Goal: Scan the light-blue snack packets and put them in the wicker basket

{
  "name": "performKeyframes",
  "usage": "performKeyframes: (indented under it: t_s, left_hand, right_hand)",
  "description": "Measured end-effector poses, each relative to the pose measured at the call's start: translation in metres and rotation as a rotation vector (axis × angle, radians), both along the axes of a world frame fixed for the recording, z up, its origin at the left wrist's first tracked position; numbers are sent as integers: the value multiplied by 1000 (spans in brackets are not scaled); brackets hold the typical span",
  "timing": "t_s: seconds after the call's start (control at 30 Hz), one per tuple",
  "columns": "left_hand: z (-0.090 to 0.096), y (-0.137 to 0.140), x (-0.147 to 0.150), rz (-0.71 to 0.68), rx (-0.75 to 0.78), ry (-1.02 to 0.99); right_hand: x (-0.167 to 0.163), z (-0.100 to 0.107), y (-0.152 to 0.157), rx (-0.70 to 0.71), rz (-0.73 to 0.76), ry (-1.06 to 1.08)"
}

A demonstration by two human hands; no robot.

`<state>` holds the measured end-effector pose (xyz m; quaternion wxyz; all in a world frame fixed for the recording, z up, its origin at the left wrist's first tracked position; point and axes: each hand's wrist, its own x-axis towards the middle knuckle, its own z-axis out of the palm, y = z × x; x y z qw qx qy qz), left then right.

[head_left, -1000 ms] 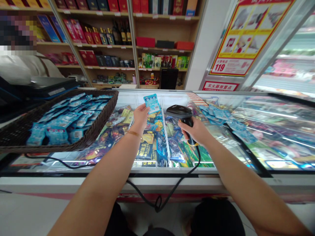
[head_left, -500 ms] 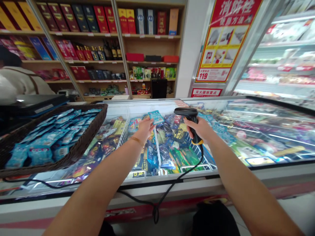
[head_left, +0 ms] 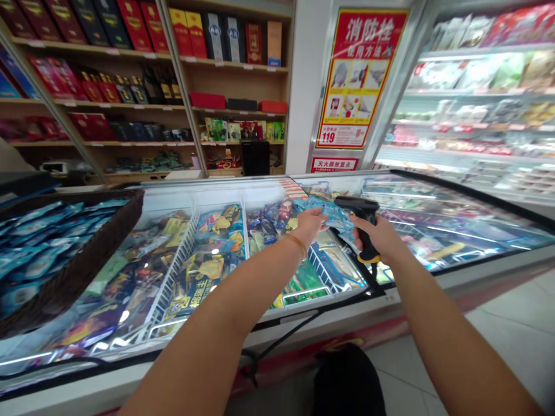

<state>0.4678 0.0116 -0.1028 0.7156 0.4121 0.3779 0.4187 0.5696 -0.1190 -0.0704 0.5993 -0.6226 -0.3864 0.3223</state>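
My right hand is wrapped round the grip of a black barcode scanner with a yellow-orange base, its head pointing left. My left hand, with a thin bracelet on the wrist, reaches across the freezer with its fingers pinched together. A small blue packet shows at those fingertips, just left of the scanner. It overlaps a heap of similar blue packets on the freezer top, so its edges are hard to separate. The scanner's cable hangs in front of the freezer.
A glass-topped chest freezer holds wire-divided sections of bagged goods. On its left stands a dark wicker basket full of blue packets. Behind are shelves of boxes, a red poster, and a chilled display at right.
My left hand has moved right with the blue packet, from over the middle section to the heap of blue packets. The scanner has shifted slightly right. The view has turned right.
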Motion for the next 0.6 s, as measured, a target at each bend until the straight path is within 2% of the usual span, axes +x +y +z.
performKeyframes:
  t_s: [0.17, 0.3, 0.43, 0.6]
  left_hand:
    - [-8, -2, 13, -2, 118, 49]
    - [-10, 7, -10, 38, 152, 48]
    - [-5, 22, -62, 109, 170, 58]
    - [11, 50, -158, 317, 147, 88]
  right_hand:
    - [4, 0, -6, -7, -18, 15]
    - [-5, -2, -3, -6, 14, -7]
    - [-30, -2, 9, -32, 54, -30]
    - [-77, 0, 36, -27, 157, -55]
